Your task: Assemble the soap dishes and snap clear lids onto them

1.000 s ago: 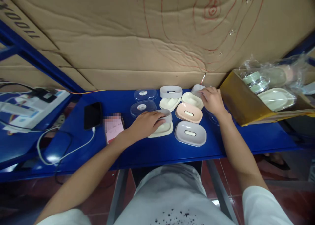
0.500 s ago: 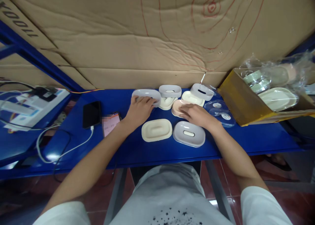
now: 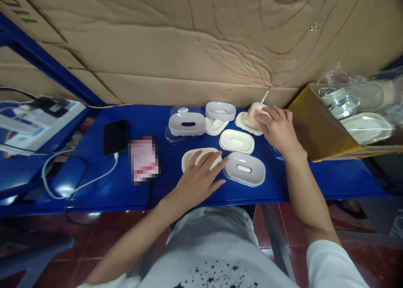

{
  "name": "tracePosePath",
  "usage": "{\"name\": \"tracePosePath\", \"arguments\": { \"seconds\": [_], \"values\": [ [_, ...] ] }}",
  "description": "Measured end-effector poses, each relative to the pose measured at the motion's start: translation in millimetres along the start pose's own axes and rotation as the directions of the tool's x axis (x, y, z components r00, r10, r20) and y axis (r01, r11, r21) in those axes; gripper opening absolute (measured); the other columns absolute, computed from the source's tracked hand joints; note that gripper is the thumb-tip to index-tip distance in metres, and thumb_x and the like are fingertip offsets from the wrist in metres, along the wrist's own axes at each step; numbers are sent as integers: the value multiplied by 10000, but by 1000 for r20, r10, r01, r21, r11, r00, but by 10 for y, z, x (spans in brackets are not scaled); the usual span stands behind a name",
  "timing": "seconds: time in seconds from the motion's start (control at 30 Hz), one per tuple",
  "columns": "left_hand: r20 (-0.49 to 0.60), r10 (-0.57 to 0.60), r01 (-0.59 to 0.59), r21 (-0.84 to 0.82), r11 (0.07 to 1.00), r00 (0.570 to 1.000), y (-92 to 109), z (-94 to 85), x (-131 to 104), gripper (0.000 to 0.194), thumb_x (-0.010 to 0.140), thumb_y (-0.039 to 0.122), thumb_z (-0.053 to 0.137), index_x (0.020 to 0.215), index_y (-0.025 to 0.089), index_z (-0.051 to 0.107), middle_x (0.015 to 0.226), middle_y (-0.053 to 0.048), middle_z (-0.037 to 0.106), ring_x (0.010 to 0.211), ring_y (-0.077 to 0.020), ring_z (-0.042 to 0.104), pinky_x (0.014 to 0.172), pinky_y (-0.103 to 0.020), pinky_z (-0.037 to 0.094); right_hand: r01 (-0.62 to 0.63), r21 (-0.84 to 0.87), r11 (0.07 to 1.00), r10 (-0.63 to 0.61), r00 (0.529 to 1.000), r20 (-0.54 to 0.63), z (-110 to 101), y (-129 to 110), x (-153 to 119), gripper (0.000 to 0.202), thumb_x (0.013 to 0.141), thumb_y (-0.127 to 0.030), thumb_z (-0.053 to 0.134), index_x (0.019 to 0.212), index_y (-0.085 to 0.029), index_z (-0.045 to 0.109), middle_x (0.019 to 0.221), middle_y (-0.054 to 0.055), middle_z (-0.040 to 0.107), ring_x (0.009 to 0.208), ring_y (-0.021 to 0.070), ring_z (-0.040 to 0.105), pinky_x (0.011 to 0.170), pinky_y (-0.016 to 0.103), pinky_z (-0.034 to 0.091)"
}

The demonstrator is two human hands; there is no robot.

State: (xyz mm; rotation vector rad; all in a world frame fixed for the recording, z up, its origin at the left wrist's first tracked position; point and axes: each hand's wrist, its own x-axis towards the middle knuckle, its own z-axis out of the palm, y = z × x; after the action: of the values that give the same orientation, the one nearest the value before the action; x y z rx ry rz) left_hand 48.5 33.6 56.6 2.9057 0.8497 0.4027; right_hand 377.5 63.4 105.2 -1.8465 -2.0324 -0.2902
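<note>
My left hand (image 3: 198,181) is spread over a cream oval base (image 3: 186,158), fingertips resting on it or just above. At the back right, my right hand (image 3: 278,128) grips a pink oval dish (image 3: 255,111), tilted above another cream base (image 3: 242,121). Between the hands lies a cream base with a raised middle (image 3: 236,141). A grey slotted soap dish (image 3: 256,172) sits at the front, with a cream ridge showing through its slot. Behind stand a grey soap dish (image 3: 187,131) and another grey one (image 3: 220,115), the latter by a cream base (image 3: 215,127).
A cardboard box (image 3: 307,124) of plastic-wrapped dishes stands on the right. Clear plastic packaging (image 3: 171,138) lies around the left grey dish. A black phone (image 3: 116,137) with a white cable, a pixelated pink object (image 3: 144,160) and a power strip (image 3: 64,122) are on the left.
My left hand has let go of the back-left grey dish and come down to the front cream base. My right hand has carried the pink dish back and right, uncovering a cream base.
</note>
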Motion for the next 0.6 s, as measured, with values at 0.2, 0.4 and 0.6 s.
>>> {"name": "tracePosePath", "arguments": {
  "seconds": [0.2, 0.4, 0.6],
  "values": [
    [9, -113, 112, 51, 992, 994, -277, 26, -132, 290, 1090, 299, 625, 1363, 243, 706, 1416, -126, 738, 1297, -326, 698, 1094, -501, 564, 236, 376, 896, -384, 838, 388, -165, -600, -425, 248, 1022, -543, 699, 1166, -347, 750, 1101, 58, 817, 1007, 318, 764, 890, 488, 599],
    [27, -136, 135, 61, 989, 990, -408, 46, -5, 245, 1107, 272, 569, 1269, 225, 748, 1474, -137, 693, 1366, -341, 656, 1099, -493, 567, 258, 344, 903, -400, 798, 451, -3, -828, -656, 276, 1017, -311, 694, 1292, -322, 703, 1265, 127, 785, 1114, 366, 771, 893, 551, 637],
    [57, -76, 76, 10, 997, 995, -439, 65, -87, 347, 1125, 207, 466, 1383, 218, 697, 1580, -157, 616, 1486, -325, 582, 1194, -509, 530, 235, 426, 874, -375, 883, 283, -214, -608, -434, 426, 1152, -412, 444, 1550, -356, 586, 1484, 59, 724, 1272, 321, 734, 1060, 504, 596]
  ]
}}
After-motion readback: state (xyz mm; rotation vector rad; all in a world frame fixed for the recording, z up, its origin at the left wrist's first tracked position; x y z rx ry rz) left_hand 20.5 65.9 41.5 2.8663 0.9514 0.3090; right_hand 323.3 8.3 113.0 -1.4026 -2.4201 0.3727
